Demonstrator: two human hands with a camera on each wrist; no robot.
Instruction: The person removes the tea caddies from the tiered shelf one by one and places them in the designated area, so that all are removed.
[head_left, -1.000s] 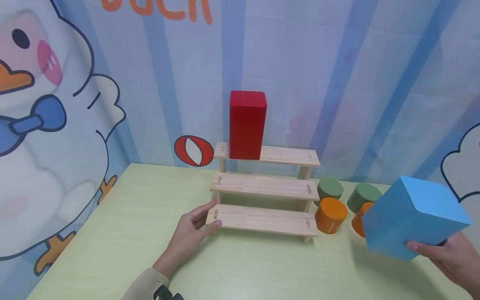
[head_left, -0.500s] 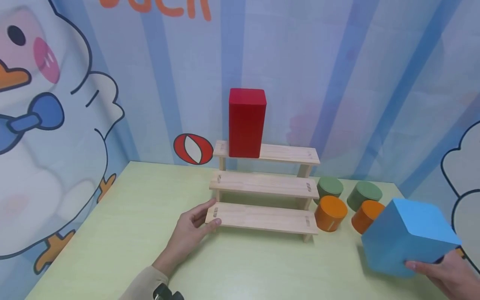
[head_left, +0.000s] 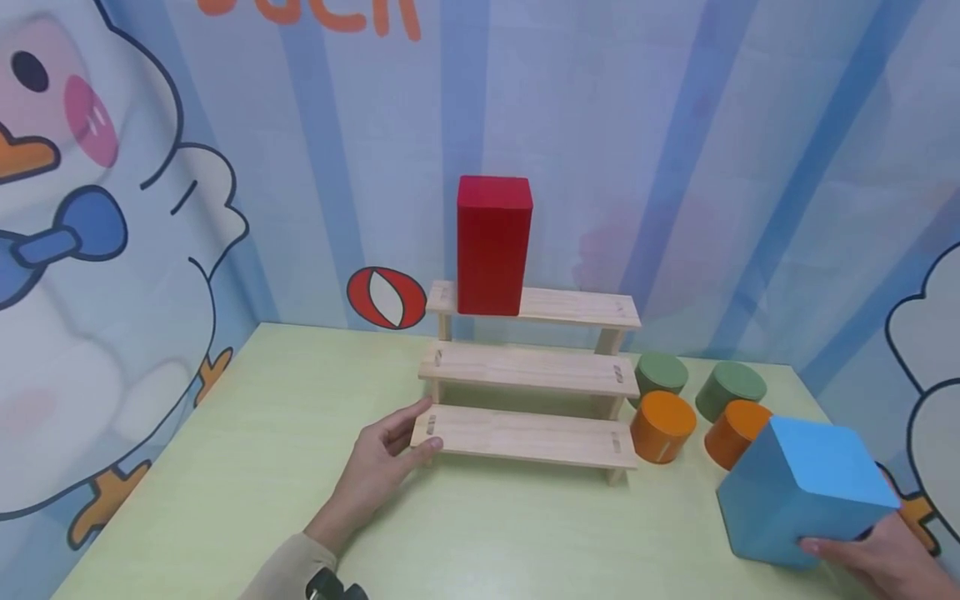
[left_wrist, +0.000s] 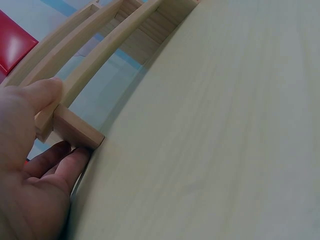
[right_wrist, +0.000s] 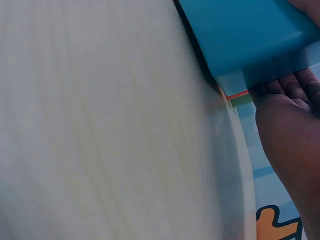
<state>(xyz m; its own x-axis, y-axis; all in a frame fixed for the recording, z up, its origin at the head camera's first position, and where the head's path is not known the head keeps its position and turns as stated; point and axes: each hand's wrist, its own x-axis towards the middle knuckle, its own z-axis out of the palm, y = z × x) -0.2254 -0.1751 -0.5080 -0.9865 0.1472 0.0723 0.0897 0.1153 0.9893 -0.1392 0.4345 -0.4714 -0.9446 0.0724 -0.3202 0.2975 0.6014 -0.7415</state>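
Note:
At the right of the head view my right hand (head_left: 888, 554) grips a light blue box (head_left: 806, 500), thumb on the front face. The right wrist view shows the blue box (right_wrist: 250, 35) low at the tabletop, with several fingers behind it; whether its base fully touches cannot be told. My left hand (head_left: 375, 462) holds the left end of the lowest step of a three-tier wooden stand (head_left: 525, 435). In the left wrist view, the left thumb lies on the step and fingers curl beneath by the leg. A tall red box (head_left: 491, 250) stands upright on the top step.
Two orange cylinders (head_left: 663, 427) and two green cylinders (head_left: 729, 392) stand between the stand and the blue box. A cartoon-printed blue cloth (head_left: 570, 125) hangs behind the pale table (head_left: 247, 433). The table's right edge lies close to the right hand.
The right hand has lowered the blue box to the tabletop and drawn it slightly left, uncovering more of the second orange cylinder. My left hand has stayed on the stand.

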